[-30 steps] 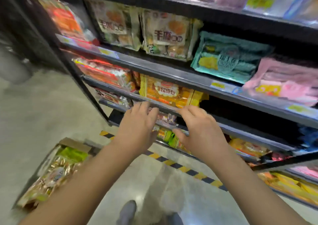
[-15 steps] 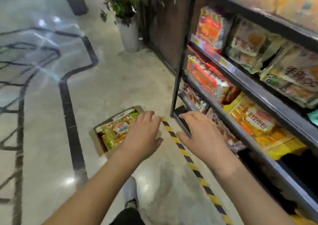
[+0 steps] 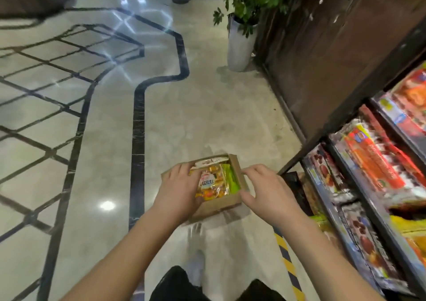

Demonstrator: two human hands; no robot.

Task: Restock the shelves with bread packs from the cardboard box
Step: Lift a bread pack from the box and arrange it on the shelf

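Your left hand (image 3: 177, 191) hangs over the left side of the cardboard box (image 3: 219, 207), fingers loosely spread above the packs and gripping nothing; whether it touches them, you cannot tell. Your right hand (image 3: 265, 192) is open too, thumb and fingers held apart over the box's right rim, holding nothing. That box sits on the pale polished floor (image 3: 184, 116), just in front of your feet and near the low corner of the shelves (image 3: 334, 127) on your right. Inside it the bread packs stand on edge: a yellow pack (image 3: 213, 183) in the middle, a green pack (image 3: 231, 181) against the right wall, and a white-topped pack (image 3: 208, 161) at the far end. On the shelves lie red and orange packs (image 3: 378, 162), blurred. Yellow-and-black striped tape (image 3: 285, 252) runs along the floor at the foot of the shelves. A potted plant (image 3: 239, 47) stands farther off, beside a dark wooden wall.
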